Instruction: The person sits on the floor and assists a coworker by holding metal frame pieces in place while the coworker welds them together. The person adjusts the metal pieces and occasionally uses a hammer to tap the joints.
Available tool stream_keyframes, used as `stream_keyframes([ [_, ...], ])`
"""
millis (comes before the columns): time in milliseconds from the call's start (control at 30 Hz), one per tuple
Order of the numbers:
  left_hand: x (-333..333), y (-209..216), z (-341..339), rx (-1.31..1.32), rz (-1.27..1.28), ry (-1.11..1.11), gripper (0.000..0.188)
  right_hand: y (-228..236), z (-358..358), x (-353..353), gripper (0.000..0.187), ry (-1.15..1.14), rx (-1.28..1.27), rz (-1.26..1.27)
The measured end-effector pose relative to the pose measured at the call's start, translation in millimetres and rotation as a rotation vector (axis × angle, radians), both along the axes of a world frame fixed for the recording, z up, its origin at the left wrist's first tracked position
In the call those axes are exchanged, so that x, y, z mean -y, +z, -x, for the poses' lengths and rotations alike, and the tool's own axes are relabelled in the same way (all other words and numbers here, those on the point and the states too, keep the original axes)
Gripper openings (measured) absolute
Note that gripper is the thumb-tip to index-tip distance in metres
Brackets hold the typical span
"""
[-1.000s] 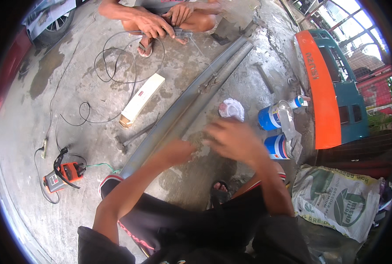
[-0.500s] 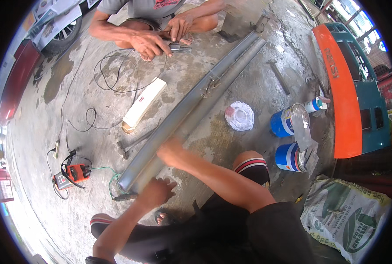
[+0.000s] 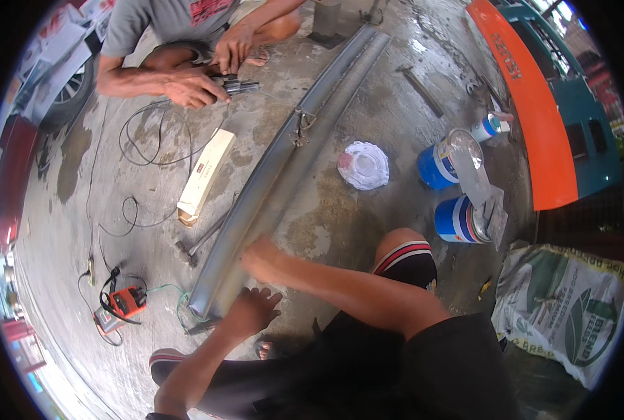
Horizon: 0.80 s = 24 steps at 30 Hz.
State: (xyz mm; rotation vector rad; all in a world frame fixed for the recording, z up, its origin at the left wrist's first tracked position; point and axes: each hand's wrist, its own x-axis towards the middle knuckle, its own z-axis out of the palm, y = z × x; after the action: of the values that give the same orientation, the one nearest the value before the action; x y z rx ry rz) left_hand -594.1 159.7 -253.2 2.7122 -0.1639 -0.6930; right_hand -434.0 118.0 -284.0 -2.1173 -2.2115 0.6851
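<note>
A long grey metal channel lies slanted on the floor, its near end beside my hands. My right hand is closed and pressed down at the channel's inner face near that end. Whatever its fingers hold, if anything, is hidden under it. Just below it, my left hand hovers or rests by the channel's near edge, fingers loosely bent and apart, with nothing seen in them. A bundle of twisted wire sits on the channel farther up. Past the near end lies a dark clamp-like piece on a green cable.
Across from me, a co-worker's hands handle a metal tool. A hammer, a white box and an orange machine lie left. Right are a crumpled white cloth, blue cans, an orange-green panel and a sack.
My right hand has slid slightly along the channel toward its near end, closer to my left hand. The whole view has shifted a little. The co-worker's hands stay at the metal tool.
</note>
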Motion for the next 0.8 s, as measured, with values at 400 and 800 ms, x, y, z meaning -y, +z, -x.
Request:
stream_keyframes([
  [400,-4.5,-10.2,15.4,-0.027,0.060,0.053,0.045,-4.4,20.9,-0.5,0.021,0.062,-0.049,0.108],
  [800,-4.0,-18.9,19.7,0.123,0.064,0.050,0.040,-7.1,20.6,-1.5,0.018,0.055,-0.066,0.111],
])
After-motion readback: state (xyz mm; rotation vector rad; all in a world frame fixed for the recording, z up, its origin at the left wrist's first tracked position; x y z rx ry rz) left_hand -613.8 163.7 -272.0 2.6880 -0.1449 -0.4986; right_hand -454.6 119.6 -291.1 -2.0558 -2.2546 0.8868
